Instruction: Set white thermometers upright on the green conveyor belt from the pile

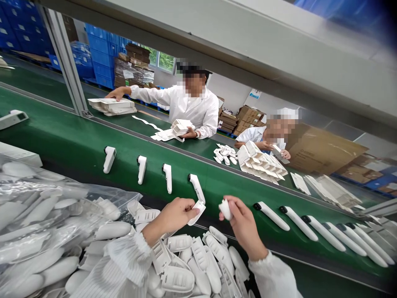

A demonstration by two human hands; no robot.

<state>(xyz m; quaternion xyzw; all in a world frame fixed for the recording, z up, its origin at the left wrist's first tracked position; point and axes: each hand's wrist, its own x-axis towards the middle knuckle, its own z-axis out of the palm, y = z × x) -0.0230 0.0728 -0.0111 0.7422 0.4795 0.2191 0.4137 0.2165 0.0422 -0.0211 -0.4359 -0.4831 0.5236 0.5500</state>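
Observation:
My left hand (173, 215) is closed, thumb and fingers pinching the lower end of a white, pistol-shaped handheld thermometer (198, 190) with a black tip. A slotted inner face shows at that pinched end; whether it is a separate piece I cannot tell. To the right and apart from it, my right hand (240, 219) pinches a small rounded white plastic cover (226, 210), partly hidden by the fingers. Beneath both hands lies a heap of white slotted plastic covers (178, 278).
Several thermometers (167, 178) stand spaced along the green conveyor belt (77, 145); more white units (273, 216) lie at right. A plastic bag (93, 190) of covers is at left. Across the belt, two people (194, 107) handle white boxes (260, 161). A metal post (66, 62) and overhead beam frame the view.

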